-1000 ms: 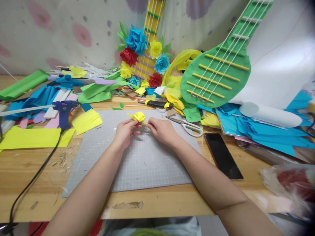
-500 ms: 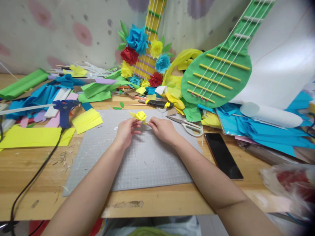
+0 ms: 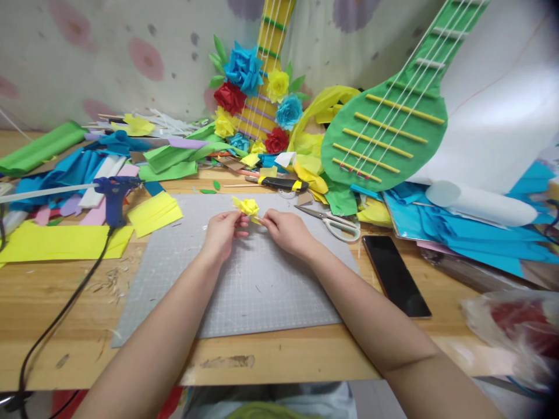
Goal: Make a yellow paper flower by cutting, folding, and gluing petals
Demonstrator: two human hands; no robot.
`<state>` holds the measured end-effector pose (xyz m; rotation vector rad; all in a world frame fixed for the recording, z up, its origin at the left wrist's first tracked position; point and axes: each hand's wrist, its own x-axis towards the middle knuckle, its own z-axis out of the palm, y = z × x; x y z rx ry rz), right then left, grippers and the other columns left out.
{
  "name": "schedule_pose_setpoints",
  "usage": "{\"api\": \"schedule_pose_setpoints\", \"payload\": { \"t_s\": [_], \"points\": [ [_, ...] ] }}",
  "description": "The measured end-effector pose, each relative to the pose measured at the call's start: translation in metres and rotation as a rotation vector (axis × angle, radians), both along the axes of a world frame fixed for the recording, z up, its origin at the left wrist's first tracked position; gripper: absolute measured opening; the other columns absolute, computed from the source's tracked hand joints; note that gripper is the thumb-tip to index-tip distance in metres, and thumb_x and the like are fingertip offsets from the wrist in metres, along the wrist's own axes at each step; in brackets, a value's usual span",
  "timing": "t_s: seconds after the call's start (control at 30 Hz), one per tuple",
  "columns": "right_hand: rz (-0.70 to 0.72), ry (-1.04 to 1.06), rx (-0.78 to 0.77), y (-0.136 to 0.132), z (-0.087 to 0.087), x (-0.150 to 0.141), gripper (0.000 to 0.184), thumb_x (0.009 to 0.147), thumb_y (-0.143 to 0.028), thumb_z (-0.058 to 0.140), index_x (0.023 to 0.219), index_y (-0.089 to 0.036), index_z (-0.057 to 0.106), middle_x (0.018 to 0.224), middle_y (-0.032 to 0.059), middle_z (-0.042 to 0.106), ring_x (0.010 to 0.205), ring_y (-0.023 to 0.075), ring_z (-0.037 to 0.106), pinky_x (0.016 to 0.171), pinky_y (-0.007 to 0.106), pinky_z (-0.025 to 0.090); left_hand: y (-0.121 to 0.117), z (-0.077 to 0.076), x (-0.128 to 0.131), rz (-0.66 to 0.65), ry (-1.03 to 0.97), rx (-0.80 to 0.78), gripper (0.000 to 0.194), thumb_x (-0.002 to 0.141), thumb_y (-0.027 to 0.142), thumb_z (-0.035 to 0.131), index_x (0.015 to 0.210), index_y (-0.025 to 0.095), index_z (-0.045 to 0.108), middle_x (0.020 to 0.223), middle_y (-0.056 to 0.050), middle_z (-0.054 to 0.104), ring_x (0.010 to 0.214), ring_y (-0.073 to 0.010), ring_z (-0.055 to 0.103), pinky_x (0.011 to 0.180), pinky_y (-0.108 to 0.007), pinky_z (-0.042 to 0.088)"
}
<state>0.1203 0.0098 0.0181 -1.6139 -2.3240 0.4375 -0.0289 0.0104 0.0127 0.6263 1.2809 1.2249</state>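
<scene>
Both my hands meet over the far part of a grey cutting mat (image 3: 244,291). Between them is a small yellow paper rose (image 3: 248,207). My left hand (image 3: 222,234) pinches the flower from the left with curled fingers. My right hand (image 3: 287,231) pinches its base or stem end from the right, fingers closed. The rose is held just above the mat.
A blue glue gun (image 3: 114,195) with a black cord lies left of the mat, beside yellow paper sheets (image 3: 61,242). Scissors (image 3: 334,223), a utility knife (image 3: 279,184) and a black phone (image 3: 395,275) lie to the right. Paper guitars with flowers (image 3: 257,93) and a green one (image 3: 384,137) stand behind.
The yellow rose has turned slightly between my fingers; both hands stay in nearly the same place.
</scene>
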Motion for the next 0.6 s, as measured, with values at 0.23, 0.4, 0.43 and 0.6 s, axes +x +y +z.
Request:
{"api": "schedule_pose_setpoints", "payload": {
  "t_s": [0.23, 0.4, 0.43, 0.6],
  "points": [
    [-0.082, 0.017, -0.053, -0.0020, 0.0017, -0.0053, 0.027, 0.089, -0.036, 0.037, 0.087, -0.020, 0.059, 0.080, 0.0036, 0.066, 0.070, 0.0141, 0.057, 0.059, 0.023, 0.029, -0.0025, 0.0024, 0.0021, -0.055, 0.027, 0.018, 0.011, 0.058, 0.018, 0.066, 0.065, 0.009, 0.063, 0.066, -0.004, 0.061, 0.054, -0.0075, 0.054, 0.040, -0.015, 0.043],
    [-0.090, 0.014, -0.051, -0.0036, 0.0029, -0.0075, 0.027, 0.089, -0.036, 0.037, 0.087, -0.020, 0.058, 0.078, 0.0038, 0.066, 0.069, 0.0143, 0.057, 0.058, 0.023, 0.029, -0.0014, -0.0009, 0.0004, -0.071, 0.038, 0.028, 0.014, 0.059, 0.021, 0.067, 0.066, 0.009, 0.064, 0.067, -0.005, 0.061, 0.055, -0.0073, 0.054, 0.039, -0.015, 0.043],
    [-0.089, 0.016, -0.047, -0.0037, 0.0029, -0.0076, 0.027, 0.089, -0.036, 0.037, 0.087, -0.020, 0.058, 0.078, 0.0038, 0.066, 0.068, 0.0143, 0.056, 0.058, 0.023, 0.029, -0.0012, -0.0014, 0.0001, -0.072, 0.035, 0.028, 0.014, 0.059, 0.021, 0.067, 0.066, 0.009, 0.064, 0.068, -0.005, 0.061, 0.055, -0.0072, 0.054, 0.040, -0.015, 0.043],
    [-0.077, 0.041, -0.045, -0.0043, 0.0020, -0.0080, 0.027, 0.089, -0.036, 0.038, 0.086, -0.020, 0.058, 0.076, 0.0033, 0.065, 0.067, 0.0140, 0.056, 0.058, 0.023, 0.029, 0.0003, -0.0028, -0.0008, -0.051, 0.043, 0.028, 0.011, 0.059, 0.018, 0.066, 0.062, 0.009, 0.062, 0.063, -0.003, 0.060, 0.051, -0.0058, 0.052, 0.040, -0.014, 0.042]
  ]
}}
